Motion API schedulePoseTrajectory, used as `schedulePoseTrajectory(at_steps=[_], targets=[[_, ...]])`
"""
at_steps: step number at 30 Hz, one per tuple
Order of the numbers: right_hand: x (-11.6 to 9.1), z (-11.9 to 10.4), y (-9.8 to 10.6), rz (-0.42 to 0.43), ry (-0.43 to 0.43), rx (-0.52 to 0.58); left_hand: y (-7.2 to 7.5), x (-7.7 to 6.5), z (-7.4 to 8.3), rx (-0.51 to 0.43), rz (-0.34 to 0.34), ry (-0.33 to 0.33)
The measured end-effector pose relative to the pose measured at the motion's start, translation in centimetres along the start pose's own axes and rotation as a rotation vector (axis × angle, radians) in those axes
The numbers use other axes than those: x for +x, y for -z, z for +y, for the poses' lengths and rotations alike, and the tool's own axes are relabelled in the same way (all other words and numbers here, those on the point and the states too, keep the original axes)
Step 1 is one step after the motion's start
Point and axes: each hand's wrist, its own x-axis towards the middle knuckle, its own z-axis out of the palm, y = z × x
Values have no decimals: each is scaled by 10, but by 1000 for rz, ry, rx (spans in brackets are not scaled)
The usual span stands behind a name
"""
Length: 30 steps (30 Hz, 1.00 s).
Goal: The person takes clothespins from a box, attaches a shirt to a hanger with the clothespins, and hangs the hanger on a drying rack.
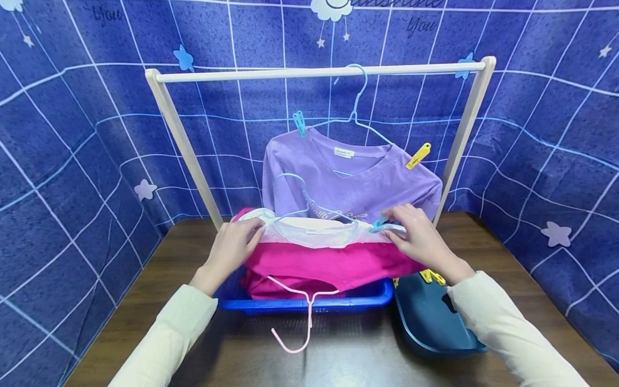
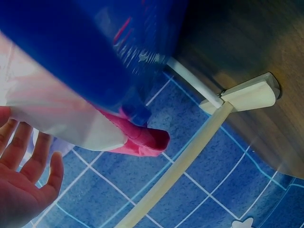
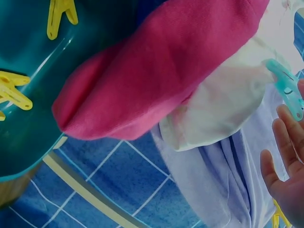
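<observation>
A white and magenta shirt point(image 1: 329, 263) lies over a blue basket point(image 1: 309, 305), with a light blue hanger point(image 1: 306, 188) in its neck opening. My left hand point(image 1: 233, 242) pinches the white shoulder on the left between thumb and fingers; the left wrist view shows the other fingers point(image 2: 35, 164) spread below the fabric. At the opposite shoulder, my right hand point(image 1: 418, 234) grips a light blue clothespin point(image 3: 285, 85), whose tip is at the white cloth. Behind, a purple shirt point(image 1: 309, 161) hangs from another blue hanger point(image 1: 356, 102), with blue point(image 1: 299, 123) and yellow point(image 1: 418, 156) clothespins at its shoulders.
A white rack's bar point(image 1: 217, 77) spans the back of the wooden table point(image 1: 159, 306). A pink hanger point(image 1: 309, 312) leans out over the basket's front rim. On the right is a dark teal tub point(image 1: 430, 322) holding yellow clothespins point(image 3: 61, 16). Blue patterned cloth point(image 1: 72, 161) surrounds the table.
</observation>
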Motion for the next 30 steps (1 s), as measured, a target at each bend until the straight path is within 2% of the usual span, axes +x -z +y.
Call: schedulePoseTrajectory(at_steps=[11, 20, 30], targets=[[-8, 8, 12, 12, 14, -72, 0, 0, 0, 0, 2, 0], [-24, 19, 27, 45, -2, -143, 1, 0, 0, 1, 7, 2], [-49, 40, 37, 53, -84, -214, 2, -1, 1, 8, 16, -6]])
